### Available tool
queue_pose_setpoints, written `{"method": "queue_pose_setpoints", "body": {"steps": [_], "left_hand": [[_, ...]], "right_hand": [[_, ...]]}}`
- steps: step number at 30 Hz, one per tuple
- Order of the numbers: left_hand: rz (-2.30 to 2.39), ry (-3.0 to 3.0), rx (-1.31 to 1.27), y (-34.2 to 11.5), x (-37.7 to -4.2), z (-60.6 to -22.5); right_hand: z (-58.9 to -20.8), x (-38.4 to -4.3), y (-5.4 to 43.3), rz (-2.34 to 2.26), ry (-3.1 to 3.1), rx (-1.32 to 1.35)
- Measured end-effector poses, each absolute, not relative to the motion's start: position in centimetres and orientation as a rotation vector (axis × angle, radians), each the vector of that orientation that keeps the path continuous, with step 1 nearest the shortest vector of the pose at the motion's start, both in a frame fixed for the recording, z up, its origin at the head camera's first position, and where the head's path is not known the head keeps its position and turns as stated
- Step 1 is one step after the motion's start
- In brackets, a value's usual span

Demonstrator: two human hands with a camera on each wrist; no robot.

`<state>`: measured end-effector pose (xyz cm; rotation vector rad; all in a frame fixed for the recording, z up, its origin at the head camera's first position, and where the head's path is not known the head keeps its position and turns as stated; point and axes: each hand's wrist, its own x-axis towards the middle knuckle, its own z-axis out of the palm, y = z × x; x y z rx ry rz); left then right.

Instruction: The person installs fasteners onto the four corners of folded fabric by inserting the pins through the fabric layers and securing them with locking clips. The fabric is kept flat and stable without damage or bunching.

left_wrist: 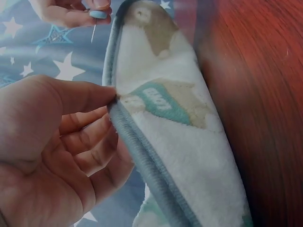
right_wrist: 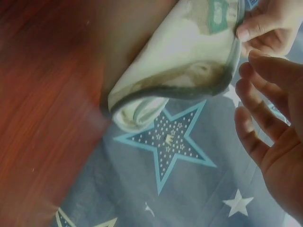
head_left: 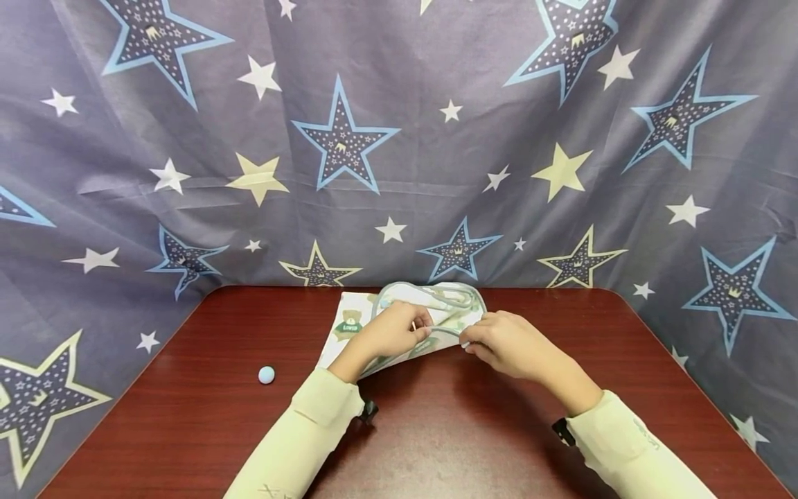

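Note:
A white plush cloth [head_left: 451, 315] with brown bears in green tops and a grey-bound edge lies folded at the table's far side. My left hand [head_left: 399, 329] pinches its grey edge [left_wrist: 137, 142] between thumb and index finger, lifting that part. Just right of it, my right hand [head_left: 508, 343] is at the cloth's near right corner. In the left wrist view the right fingertips hold a pin [left_wrist: 98, 14] with an oval blue head, its thin shaft pointing down beside the cloth. From the right wrist view, the right hand [right_wrist: 279, 123] shows bent fingers, and the pin is hidden.
A small light-blue ball [head_left: 266, 375] sits on the dark red wooden table [head_left: 206, 416], left of the cloth. Behind the table hangs a grey curtain [head_left: 399, 138] printed with stars. Both sleeves reach in from the near edge, with dark straps at the wrists.

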<state>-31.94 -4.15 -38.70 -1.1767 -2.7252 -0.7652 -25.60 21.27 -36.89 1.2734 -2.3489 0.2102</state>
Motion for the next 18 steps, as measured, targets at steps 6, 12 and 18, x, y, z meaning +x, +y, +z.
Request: {"method": "queue_pose_setpoints", "body": {"steps": [6,12,18], "left_hand": [[-0.759,-2.687,-1.174,-4.1,-31.9,-38.6],[-0.792,-2.686,-1.166,-4.1,-31.9,-38.6],[-0.811,-2.690,-1.175,-4.1,-31.9,-38.4]], "right_hand": [[-37.5,-25.4,20.0,0.228,-2.291,1.299],[-38.4,-25.7,19.1,0.194,-2.266,1.267],[-38.9,-26.2,18.7,0.264,-2.311,1.199]]}}
